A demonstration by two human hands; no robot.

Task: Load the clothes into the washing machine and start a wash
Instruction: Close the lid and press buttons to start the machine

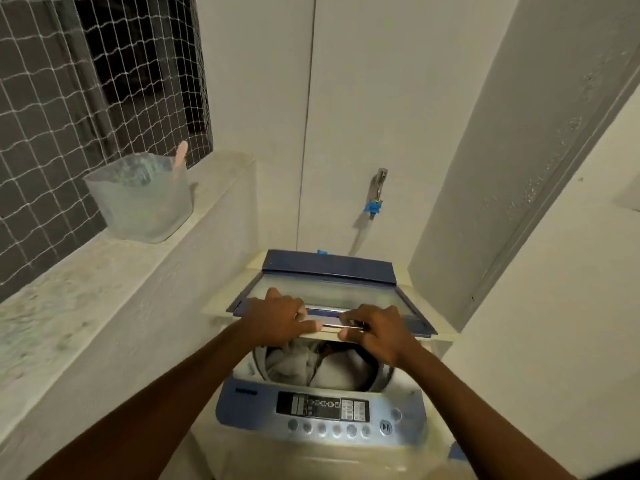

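Note:
A top-loading washing machine (242, 403) with a blue and grey control panel (323, 408) stands below me. Its blue-framed glass lid (332, 289) is partly folded and raised over the drum. My left hand (277, 315) and my right hand (375, 329) both grip the lid's front edge at the silver handle. Below the lid, grey and white clothes (311, 367) lie inside the drum, partly hidden by my hands.
A concrete ledge (86, 289) runs along the left under a netted window, with a translucent plastic tub (142, 199) holding a pink stick on it. A tap with a blue hose fitting (375, 194) sits on the wall behind the machine. A wall corner stands close on the right.

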